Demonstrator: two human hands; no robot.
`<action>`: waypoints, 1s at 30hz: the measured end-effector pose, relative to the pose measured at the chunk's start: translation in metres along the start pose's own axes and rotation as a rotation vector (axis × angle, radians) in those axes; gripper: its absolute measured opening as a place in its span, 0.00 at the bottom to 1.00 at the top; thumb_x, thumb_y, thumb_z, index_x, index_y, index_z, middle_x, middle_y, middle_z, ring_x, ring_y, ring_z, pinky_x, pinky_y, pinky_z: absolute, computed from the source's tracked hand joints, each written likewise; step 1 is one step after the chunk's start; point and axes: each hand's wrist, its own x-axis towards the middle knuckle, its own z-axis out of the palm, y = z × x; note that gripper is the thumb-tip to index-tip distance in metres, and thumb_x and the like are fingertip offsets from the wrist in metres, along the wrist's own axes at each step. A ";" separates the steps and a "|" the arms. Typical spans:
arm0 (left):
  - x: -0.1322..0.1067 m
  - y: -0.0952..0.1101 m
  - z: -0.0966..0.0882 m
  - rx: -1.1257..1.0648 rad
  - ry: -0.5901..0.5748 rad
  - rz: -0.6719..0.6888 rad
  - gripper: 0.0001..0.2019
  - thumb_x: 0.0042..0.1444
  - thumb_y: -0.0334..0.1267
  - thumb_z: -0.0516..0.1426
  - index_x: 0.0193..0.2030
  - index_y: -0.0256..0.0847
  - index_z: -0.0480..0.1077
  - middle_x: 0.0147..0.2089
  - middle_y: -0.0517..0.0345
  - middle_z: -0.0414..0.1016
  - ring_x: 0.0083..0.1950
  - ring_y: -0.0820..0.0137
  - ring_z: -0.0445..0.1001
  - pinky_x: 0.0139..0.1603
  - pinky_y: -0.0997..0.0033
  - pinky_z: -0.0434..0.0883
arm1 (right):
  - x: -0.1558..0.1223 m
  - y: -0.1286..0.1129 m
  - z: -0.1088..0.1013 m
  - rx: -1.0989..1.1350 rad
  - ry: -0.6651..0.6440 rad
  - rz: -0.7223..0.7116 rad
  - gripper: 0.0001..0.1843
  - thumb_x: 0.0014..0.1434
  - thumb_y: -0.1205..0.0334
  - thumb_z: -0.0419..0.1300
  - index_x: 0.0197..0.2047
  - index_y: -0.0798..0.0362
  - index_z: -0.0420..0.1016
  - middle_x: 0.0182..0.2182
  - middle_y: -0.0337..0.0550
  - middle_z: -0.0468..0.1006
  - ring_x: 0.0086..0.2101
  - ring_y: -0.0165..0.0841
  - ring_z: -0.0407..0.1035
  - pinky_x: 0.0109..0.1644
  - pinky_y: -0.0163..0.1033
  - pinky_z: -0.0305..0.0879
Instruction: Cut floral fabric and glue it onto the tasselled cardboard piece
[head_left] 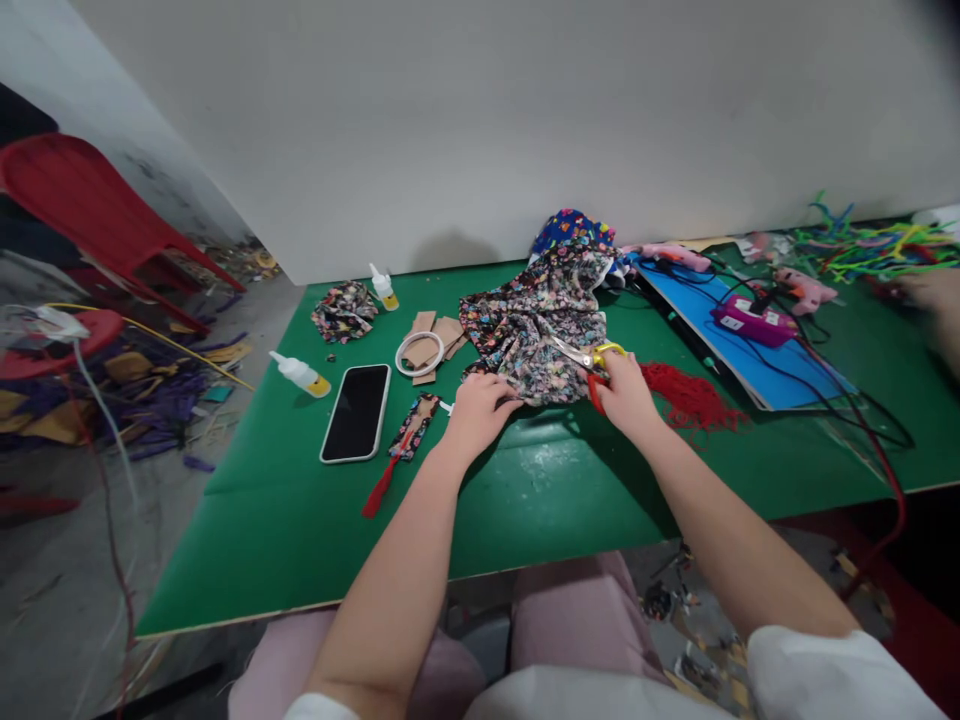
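Dark floral fabric (555,330) lies bunched on the green table. At its near left edge my left hand (481,405) presses down, fingers curled on the cloth and thumb pointing right. A pair of scissors (574,352) with yellow and red handles is gripped in my right hand (624,388), its blades pointing left over the fabric. Left of my left hand rests a small floral strip bookmark (418,425) with a red tassel (379,490). Loose red threads (694,397) lie in a heap just right of my right hand.
Left on the table are a phone (356,413), two glue bottles (300,374), a white ring (419,354) over cardboard pieces and a floral scrap (345,311). To the right are a blue folder (697,320), pink glue guns (804,290), cables and a co-worker's hand (937,305).
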 end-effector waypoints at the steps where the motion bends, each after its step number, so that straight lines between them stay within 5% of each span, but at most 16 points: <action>1: 0.001 0.002 -0.001 -0.071 0.062 0.003 0.06 0.55 0.39 0.57 0.33 0.41 0.72 0.39 0.57 0.74 0.45 0.67 0.69 0.50 0.65 0.63 | -0.009 -0.009 -0.002 0.114 0.041 0.031 0.07 0.53 0.61 0.54 0.36 0.52 0.65 0.36 0.48 0.74 0.39 0.41 0.67 0.48 0.50 0.61; 4: 0.000 0.010 -0.005 -0.295 0.199 -0.006 0.06 0.55 0.38 0.56 0.31 0.41 0.72 0.37 0.58 0.75 0.43 0.68 0.70 0.48 0.66 0.64 | -0.036 -0.037 0.000 0.560 -0.103 0.121 0.10 0.54 0.54 0.55 0.36 0.50 0.62 0.32 0.42 0.72 0.27 0.32 0.66 0.32 0.39 0.64; 7: -0.005 0.019 -0.009 -0.495 0.241 -0.036 0.07 0.55 0.39 0.56 0.31 0.40 0.72 0.35 0.57 0.75 0.39 0.69 0.70 0.44 0.68 0.66 | -0.046 -0.056 0.013 0.719 -0.180 0.084 0.14 0.50 0.55 0.59 0.37 0.49 0.61 0.34 0.40 0.70 0.29 0.31 0.66 0.35 0.39 0.65; 12: -0.010 0.028 -0.014 -0.822 0.221 -0.037 0.12 0.54 0.46 0.55 0.30 0.38 0.71 0.31 0.57 0.72 0.33 0.71 0.69 0.36 0.72 0.66 | -0.030 -0.055 0.029 0.462 0.143 0.129 0.15 0.47 0.59 0.60 0.37 0.50 0.59 0.35 0.42 0.67 0.35 0.34 0.64 0.42 0.41 0.62; 17: -0.001 0.035 -0.022 -1.009 0.265 -0.047 0.14 0.53 0.48 0.57 0.29 0.38 0.70 0.29 0.59 0.70 0.31 0.73 0.66 0.34 0.74 0.63 | -0.007 -0.045 0.032 0.250 0.200 0.139 0.06 0.48 0.65 0.53 0.31 0.50 0.57 0.30 0.41 0.66 0.32 0.33 0.61 0.38 0.38 0.59; 21: 0.007 0.038 -0.037 -0.973 0.249 -0.002 0.13 0.53 0.47 0.57 0.28 0.38 0.69 0.28 0.61 0.67 0.31 0.75 0.64 0.34 0.76 0.62 | 0.017 -0.033 0.014 0.246 0.318 0.230 0.04 0.49 0.66 0.50 0.30 0.50 0.57 0.27 0.39 0.66 0.29 0.32 0.61 0.37 0.39 0.59; 25: 0.007 0.028 -0.045 -0.966 0.367 -0.058 0.13 0.53 0.47 0.56 0.28 0.39 0.68 0.26 0.62 0.64 0.27 0.76 0.60 0.30 0.77 0.60 | 0.022 -0.029 -0.018 0.374 0.476 0.173 0.04 0.53 0.61 0.50 0.33 0.49 0.57 0.29 0.40 0.68 0.31 0.32 0.65 0.39 0.41 0.62; 27: 0.006 0.022 -0.042 -0.991 0.420 -0.146 0.12 0.52 0.47 0.57 0.28 0.40 0.68 0.24 0.64 0.62 0.25 0.77 0.58 0.27 0.77 0.58 | 0.010 -0.033 -0.025 0.511 0.404 0.162 0.06 0.55 0.57 0.50 0.34 0.48 0.56 0.28 0.39 0.67 0.27 0.30 0.64 0.34 0.39 0.63; 30: 0.007 0.018 -0.034 -1.075 0.442 -0.266 0.12 0.49 0.47 0.59 0.28 0.40 0.68 0.24 0.64 0.62 0.24 0.78 0.58 0.25 0.78 0.58 | -0.017 -0.049 -0.012 0.630 0.108 0.158 0.14 0.51 0.53 0.56 0.32 0.48 0.53 0.25 0.35 0.65 0.23 0.28 0.62 0.29 0.37 0.62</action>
